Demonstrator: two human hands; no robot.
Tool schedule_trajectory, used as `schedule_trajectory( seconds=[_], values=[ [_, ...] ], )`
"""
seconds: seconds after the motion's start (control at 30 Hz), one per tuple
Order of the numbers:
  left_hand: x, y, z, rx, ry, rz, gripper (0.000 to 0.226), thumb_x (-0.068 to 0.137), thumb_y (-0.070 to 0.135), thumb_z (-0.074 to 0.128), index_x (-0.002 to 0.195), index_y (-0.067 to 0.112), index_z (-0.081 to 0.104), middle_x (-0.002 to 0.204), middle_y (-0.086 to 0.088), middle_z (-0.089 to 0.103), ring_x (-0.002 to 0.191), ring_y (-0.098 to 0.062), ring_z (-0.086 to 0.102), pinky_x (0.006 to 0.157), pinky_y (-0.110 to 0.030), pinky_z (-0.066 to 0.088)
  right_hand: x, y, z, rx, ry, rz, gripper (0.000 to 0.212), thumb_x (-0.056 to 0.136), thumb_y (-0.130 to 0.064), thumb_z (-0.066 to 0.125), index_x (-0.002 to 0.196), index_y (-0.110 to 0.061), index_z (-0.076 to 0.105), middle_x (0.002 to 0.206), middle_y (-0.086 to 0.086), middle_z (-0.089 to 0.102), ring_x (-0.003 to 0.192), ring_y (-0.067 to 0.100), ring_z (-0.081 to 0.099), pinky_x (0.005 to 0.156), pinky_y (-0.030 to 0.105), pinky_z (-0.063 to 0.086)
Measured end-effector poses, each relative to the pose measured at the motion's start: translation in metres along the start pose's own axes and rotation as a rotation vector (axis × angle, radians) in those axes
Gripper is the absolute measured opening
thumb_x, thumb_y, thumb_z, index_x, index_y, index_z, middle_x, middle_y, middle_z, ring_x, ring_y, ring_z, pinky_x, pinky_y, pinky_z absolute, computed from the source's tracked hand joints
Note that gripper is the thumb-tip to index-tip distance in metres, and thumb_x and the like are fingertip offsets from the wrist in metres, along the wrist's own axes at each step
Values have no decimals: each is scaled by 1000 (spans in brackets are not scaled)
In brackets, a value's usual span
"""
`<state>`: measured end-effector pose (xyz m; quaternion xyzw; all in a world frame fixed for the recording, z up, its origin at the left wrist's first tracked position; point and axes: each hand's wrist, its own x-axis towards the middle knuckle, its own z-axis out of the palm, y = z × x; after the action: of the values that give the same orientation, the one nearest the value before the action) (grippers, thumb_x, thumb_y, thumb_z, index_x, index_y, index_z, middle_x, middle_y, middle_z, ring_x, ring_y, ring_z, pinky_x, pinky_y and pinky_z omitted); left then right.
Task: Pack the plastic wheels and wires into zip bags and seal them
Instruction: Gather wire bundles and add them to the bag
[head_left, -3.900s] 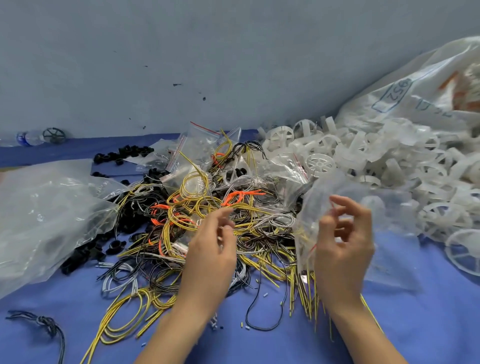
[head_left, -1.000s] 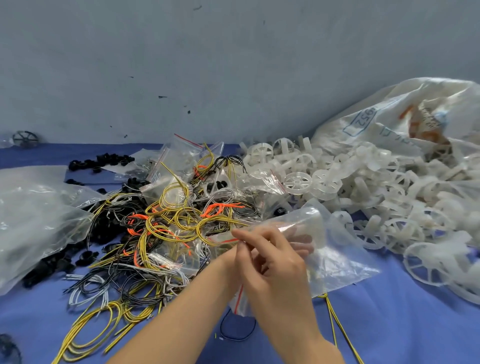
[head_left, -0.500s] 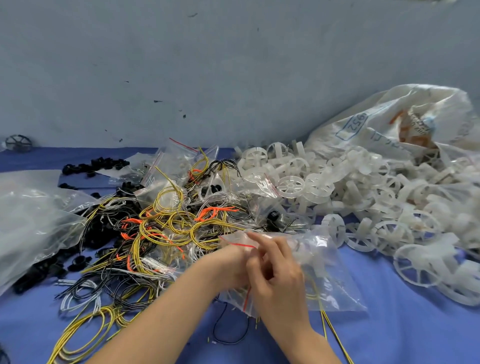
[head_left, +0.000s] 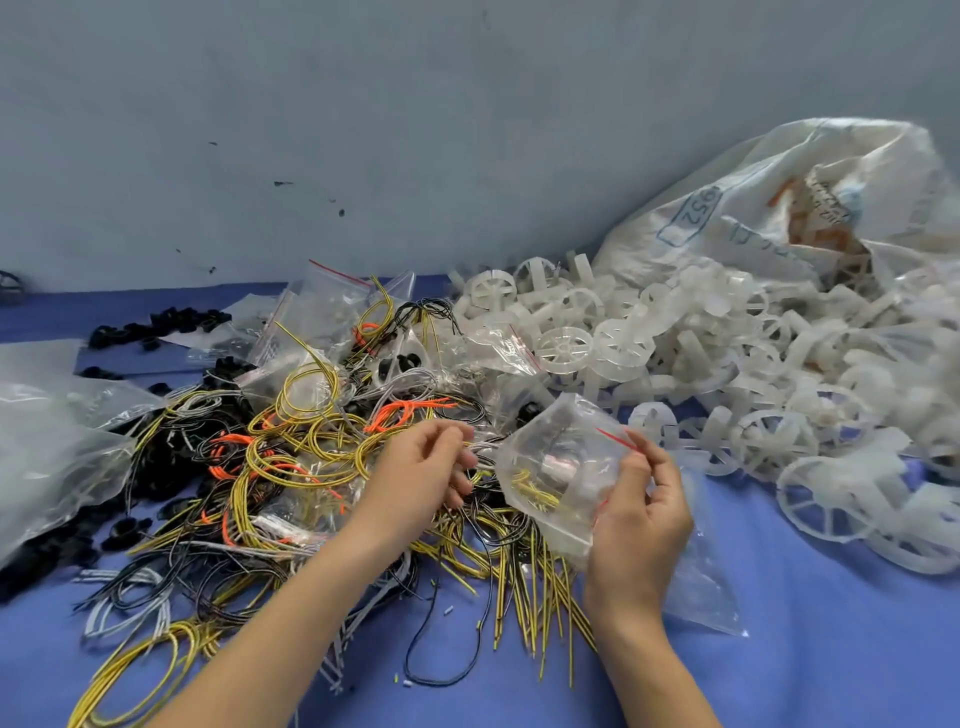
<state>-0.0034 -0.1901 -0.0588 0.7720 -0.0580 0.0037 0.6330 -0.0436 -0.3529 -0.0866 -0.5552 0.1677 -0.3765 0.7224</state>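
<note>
**Bag in hand, seal not yet pressed**

The zip bag (head_left: 558, 467) is hanging just above the near edge of the wire pile. It is puffed out, with a coil of yellow wire (head_left: 530, 491) and what looks like a pale wheel showing through its film. Its red zip strip (head_left: 615, 438) is running along the top corner by the right fingertips, and whether the mouth is closed cannot be told. The right hand (head_left: 641, 525) is grasping the bag, thumb and fingers curled round its right side. The left hand (head_left: 418, 480) is hovering just beside it over the tangled wires (head_left: 311, 457), its grip half-curled; whether it is pinching a strand cannot be told. The step in hand is probably filling or closing this bag. The next move is likely calling for both hands to line up the strip and press along it. White wheels (head_left: 701, 353) are lying heaped to the right on the blue worktop (head_left: 831, 649), in front of a large sack (head_left: 779, 208)
</note>
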Motion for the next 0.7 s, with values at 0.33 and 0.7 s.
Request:
schedule_trajectory(
  seconds=[0.33, 0.7],
  values=[
    [25, 0, 72, 897, -205, 465, 20, 96, 21, 41, 112, 21, 54, 110, -2, 53, 101, -24, 52, 79, -45, 50, 3, -7, -6, 100, 114, -19, 23, 90, -26, 47, 96, -31, 69, 53, -11, 45, 44, 7, 33, 40, 20, 28],
    [60, 22, 138, 1010, -219, 355, 25, 93, 47, 48, 99, 24, 57, 111, -3, 60, 107, -29, 53, 79, -37, 30, 5, -10, -14, 37, 211, -51, 26, 98, -17, 44, 97, -34, 64, 64, -14, 61, 49, 1, 46, 48, 16, 40]
  ],
)
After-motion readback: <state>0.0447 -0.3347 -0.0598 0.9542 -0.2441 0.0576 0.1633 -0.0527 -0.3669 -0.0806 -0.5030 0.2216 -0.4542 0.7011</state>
